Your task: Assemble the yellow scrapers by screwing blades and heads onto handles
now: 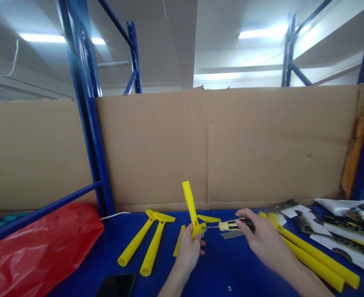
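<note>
A hand can slide over the blue table (214, 270) between the left hand (188, 247) and the right hand (264, 239), past one tiny metal ring (229, 288). Farther back, the screwdriver (228, 225) and upright yellow handle (188, 200) block it, then the cardboard wall (151, 152). A thin path runs between the red bag (72, 243) and two yellow T-shaped handles (153, 248); a black phone (116, 285) sits at its near end. Long yellow poles (318, 254) and packets (350, 247) fill the right.

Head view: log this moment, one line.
left hand: gripping yellow plastic tubular handle | right hand: holding cream-and-black screwdriver | shaft: pointing at handle's lower end
</note>
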Tool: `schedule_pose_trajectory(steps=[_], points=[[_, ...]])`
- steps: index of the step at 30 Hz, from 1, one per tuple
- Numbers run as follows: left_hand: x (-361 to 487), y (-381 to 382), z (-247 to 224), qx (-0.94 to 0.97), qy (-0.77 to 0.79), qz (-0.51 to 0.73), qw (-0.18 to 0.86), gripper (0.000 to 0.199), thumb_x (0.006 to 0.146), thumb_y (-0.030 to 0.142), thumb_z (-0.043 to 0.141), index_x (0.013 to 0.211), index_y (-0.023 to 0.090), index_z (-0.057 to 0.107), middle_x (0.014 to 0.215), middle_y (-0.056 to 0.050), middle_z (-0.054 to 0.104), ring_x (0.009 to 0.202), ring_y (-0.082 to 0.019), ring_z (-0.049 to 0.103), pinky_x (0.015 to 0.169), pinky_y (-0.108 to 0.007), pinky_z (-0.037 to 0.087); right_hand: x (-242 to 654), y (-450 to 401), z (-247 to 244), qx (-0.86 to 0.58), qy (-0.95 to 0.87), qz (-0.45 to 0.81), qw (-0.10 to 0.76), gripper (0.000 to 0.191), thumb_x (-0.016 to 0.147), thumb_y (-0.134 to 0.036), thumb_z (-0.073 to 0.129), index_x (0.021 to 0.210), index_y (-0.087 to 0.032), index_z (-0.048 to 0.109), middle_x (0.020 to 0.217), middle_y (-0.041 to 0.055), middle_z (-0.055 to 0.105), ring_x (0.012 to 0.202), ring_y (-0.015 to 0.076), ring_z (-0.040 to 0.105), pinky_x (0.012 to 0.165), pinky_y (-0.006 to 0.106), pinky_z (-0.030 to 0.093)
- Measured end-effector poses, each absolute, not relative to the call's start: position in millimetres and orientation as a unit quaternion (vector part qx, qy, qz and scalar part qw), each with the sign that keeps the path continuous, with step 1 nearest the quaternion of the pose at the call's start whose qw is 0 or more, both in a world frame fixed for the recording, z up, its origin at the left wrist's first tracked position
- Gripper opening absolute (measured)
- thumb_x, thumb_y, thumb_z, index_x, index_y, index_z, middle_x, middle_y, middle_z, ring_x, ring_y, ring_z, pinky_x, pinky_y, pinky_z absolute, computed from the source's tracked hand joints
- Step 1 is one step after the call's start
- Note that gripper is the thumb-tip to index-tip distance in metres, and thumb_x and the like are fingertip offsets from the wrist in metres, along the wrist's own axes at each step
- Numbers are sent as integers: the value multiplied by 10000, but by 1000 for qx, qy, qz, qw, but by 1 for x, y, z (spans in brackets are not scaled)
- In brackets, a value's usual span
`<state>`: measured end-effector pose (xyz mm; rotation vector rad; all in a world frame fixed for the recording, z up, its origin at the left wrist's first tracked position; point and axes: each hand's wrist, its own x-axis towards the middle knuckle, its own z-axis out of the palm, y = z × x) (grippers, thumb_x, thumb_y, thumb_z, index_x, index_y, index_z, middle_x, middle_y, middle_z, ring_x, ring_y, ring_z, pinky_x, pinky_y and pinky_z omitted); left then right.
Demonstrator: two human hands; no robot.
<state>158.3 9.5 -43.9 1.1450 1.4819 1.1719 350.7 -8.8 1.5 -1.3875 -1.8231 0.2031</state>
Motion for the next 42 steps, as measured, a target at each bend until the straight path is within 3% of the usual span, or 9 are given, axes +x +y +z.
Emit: schedule_pose_trajectory(steps=[3, 7, 9, 11, 14, 21, 33, 42], points=[[158, 9, -44, 455, 601, 476, 453, 243, 827, 66, 473, 1046, 82, 576, 936, -99, 643, 656, -111, 606, 465, -166, 451, 351, -4, -1, -565, -712, 82, 409, 226, 848, -361, 416, 807, -232, 597, 671, 38, 705, 644, 242, 664, 584, 314, 455], [158, 11, -43, 445, 595, 494, 451, 265, 819, 83, 502, 1075, 97, 567, 997, -107, 631, 683, -113, 607, 458, -158, 457, 350, 0, -8, -591, -689, 119, 403, 356, 883, -380, 298, 701, -236, 566, 466, -2, 588, 446, 207, 582, 476, 289, 404], [157, 12, -42, 427, 598, 504, 455, 285, 816, 80, 503, 1097, 91, 550, 1034, -117, 612, 680, -111, 605, 450, -162, 461, 348, -1, -11, -578, -694, 140, 406, 338, 882, -406, 315, 765, -232, 580, 541, 5, 626, 501, 208, 612, 512, 294, 440], [157, 12, -41, 409, 601, 509, 461, 289, 816, 70, 494, 1102, 78, 539, 1040, -124, 598, 668, -109, 603, 449, -171, 465, 345, -3, -13, -556, -704, 137, 420, 263, 849, -406, 408, 918, -223, 584, 747, 39, 688, 675, 221, 660, 613, 309, 488], [157, 12, -40, 408, 600, 511, 461, 267, 813, 51, 472, 1068, 69, 548, 997, -117, 600, 646, -106, 597, 455, -182, 469, 343, -6, -13, -519, -724, 124, 438, 318, 778, -283, 480, 1085, -213, 527, 915, 62, 673, 810, 221, 653, 711, 326, 508], [157, 13, -44, 427, 599, 508, 448, 265, 763, 115, 586, 1027, 94, 591, 933, -89, 615, 648, -119, 600, 455, -186, 459, 349, -9, -1, -517, -755, 96, 392, 114, 774, -252, 473, 808, -235, 580, 791, 33, 686, 732, 227, 637, 665, 327, 477], [158, 12, -46, 428, 602, 509, 441, 296, 844, 50, 430, 1126, 53, 520, 999, -128, 595, 632, -103, 582, 435, -182, 446, 342, -13, 0, -579, -728, 76, 358, 193, 821, -283, 393, 767, -236, 573, 551, 2, 609, 495, 204, 554, 499, 288, 363], [160, 12, -49, 431, 602, 530, 412, 320, 837, 72, 439, 1143, 42, 523, 1026, -146, 595, 645, -118, 596, 408, -177, 450, 345, -6, -5, -591, -687, 177, 384, 219, 768, -300, 423, 656, -219, 593, 526, 10, 603, 545, 208, 563, 523, 286, 359]])
